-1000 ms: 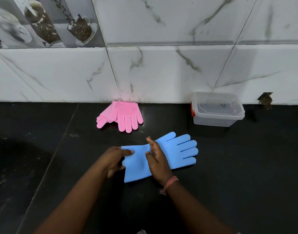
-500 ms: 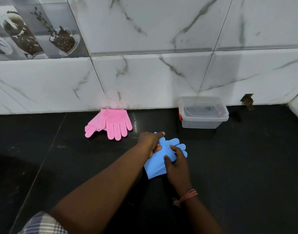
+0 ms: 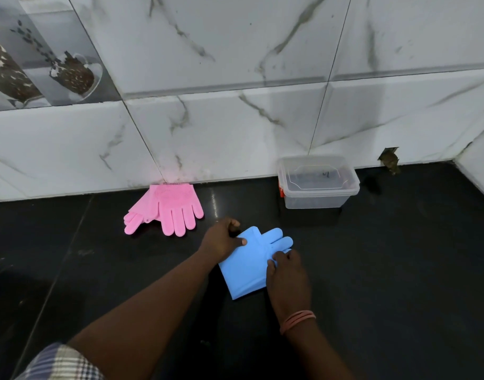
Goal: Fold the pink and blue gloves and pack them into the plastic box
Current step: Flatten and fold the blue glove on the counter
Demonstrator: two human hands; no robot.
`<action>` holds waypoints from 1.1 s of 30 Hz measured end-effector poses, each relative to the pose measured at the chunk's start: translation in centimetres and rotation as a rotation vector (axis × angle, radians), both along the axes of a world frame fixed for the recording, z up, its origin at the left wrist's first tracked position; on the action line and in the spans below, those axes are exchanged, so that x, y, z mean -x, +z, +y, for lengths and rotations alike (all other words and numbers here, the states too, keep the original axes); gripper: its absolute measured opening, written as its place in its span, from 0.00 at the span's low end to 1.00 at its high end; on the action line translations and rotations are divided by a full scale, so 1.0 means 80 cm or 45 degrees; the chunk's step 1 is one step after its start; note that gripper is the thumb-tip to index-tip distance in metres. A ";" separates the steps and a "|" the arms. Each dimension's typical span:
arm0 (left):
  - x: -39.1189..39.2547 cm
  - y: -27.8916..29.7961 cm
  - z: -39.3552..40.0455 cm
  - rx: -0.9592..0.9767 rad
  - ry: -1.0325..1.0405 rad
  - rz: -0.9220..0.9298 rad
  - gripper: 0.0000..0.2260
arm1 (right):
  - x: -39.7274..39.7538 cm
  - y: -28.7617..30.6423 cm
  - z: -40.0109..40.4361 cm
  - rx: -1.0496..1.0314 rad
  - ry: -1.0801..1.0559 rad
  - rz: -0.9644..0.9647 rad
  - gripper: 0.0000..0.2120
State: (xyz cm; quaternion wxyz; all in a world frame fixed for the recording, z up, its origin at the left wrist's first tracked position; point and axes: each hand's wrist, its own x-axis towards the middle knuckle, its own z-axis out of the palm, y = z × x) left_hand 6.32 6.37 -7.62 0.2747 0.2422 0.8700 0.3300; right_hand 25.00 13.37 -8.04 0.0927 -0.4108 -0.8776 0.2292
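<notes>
The blue gloves (image 3: 249, 261) lie folded on the black counter, cuff over the palm, fingertips pointing right towards the box. My left hand (image 3: 221, 239) grips the folded edge at the top left, thumb on top. My right hand (image 3: 286, 275) pinches the gloves' lower right side near the fingers. The pink gloves (image 3: 171, 208) lie flat against the wall to the left, untouched. The clear plastic box (image 3: 317, 185) stands open and without gloves by the wall, up and right of the blue gloves.
A black counter (image 3: 399, 270) runs under everything, backed by a marble-tiled wall (image 3: 235, 133). A small dark hole or chip (image 3: 389, 159) marks the wall right of the box. A side wall (image 3: 479, 165) closes the counter at far right.
The blue gloves went from lying spread out to folded over on themselves. My left hand swung across to the fold's top edge, and the view shifted right.
</notes>
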 end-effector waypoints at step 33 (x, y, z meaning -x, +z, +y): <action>-0.162 0.106 -0.045 -0.353 -0.273 0.238 0.09 | -0.022 0.070 0.005 1.434 -0.440 1.220 0.12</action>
